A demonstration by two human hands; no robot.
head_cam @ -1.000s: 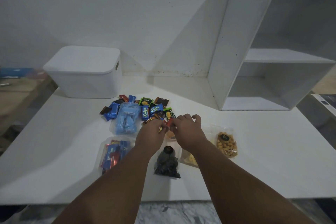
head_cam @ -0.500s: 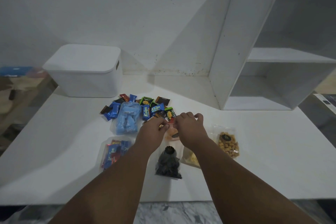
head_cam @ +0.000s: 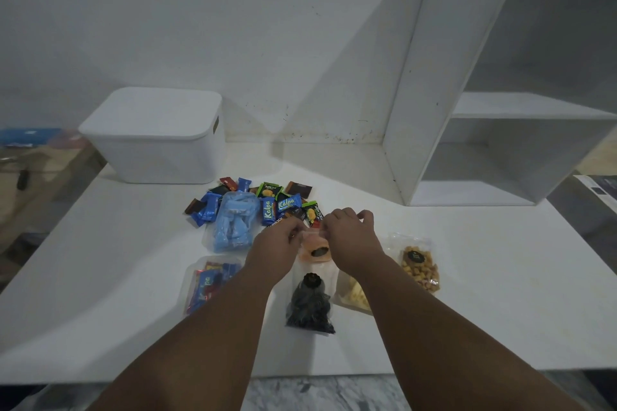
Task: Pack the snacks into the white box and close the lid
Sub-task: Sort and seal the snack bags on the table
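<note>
Head view: left hand point(head_cam: 279, 241), right hand point(head_cam: 351, 237) fingers curled, pinching orange pouch point(head_cam: 315, 249) top.

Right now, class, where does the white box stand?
In the head view, the white box stands at the far left of the table, by the wall, lid on, just behind the pile of loose snacks.

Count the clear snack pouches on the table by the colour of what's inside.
blue pouch: 1
red-and-blue pouch: 1
orange pouch: 1
black pouch: 1
pale yellow pouch: 1
golden-brown pouch: 1
Total: 6
</note>
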